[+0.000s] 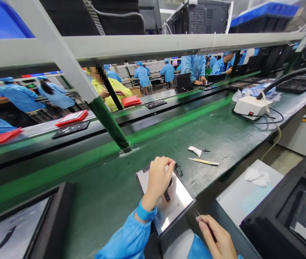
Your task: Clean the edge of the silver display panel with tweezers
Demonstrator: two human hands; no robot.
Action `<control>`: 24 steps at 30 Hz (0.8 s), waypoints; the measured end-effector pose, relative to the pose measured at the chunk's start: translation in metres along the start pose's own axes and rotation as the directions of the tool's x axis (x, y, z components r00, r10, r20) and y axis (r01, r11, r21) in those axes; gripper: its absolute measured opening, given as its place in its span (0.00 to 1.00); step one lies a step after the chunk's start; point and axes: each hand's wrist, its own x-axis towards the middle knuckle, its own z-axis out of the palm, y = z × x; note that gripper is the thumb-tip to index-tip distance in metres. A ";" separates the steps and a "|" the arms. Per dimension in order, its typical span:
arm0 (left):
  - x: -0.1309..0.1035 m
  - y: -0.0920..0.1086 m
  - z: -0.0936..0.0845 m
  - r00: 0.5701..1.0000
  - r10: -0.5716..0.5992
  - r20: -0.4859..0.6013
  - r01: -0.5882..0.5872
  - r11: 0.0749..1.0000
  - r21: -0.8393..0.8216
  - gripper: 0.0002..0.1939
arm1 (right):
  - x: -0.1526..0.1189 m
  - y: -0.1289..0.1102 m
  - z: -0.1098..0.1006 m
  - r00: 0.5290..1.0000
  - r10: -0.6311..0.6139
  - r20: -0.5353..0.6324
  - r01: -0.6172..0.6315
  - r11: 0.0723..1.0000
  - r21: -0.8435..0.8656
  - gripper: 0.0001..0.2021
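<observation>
A flat panel with a shiny silver back (178,207) lies tilted over the front edge of the green bench. A short black strip (167,195) shows on its surface. My left hand (160,176) rests over the panel's upper part, fingers bent and pressed together near its far edge; what they hold, if anything, is too small to tell. Right of the panel's lower corner, my right hand (216,235) grips metal tweezers (196,213), their tips pointing up and left. Small black scraps (179,170) lie on the bench just beyond the panel.
On the green bench (101,194) are a yellow-handled blade (204,162), a white wrapped piece (195,151) and a white box (250,107) with a black hose. Black trays (58,212) (271,216) flank me. A slanted post (109,122) stands ahead; people work beyond.
</observation>
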 end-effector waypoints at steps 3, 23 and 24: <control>0.021 -0.004 0.012 0.996 0.059 0.059 -0.062 0.997 0.046 0.14 | 0.000 -0.001 0.002 0.999 0.032 0.010 -0.033 0.999 0.032 0.17; -0.133 -0.048 -0.049 0.806 0.355 0.473 -0.377 0.925 -0.053 0.42 | -0.006 -0.003 -0.017 0.962 0.028 0.273 0.029 0.978 -0.204 0.11; -0.136 -0.048 -0.045 0.813 0.364 0.454 -0.392 0.919 -0.035 0.41 | -0.007 -0.004 -0.015 0.966 0.007 0.259 0.049 0.977 -0.208 0.12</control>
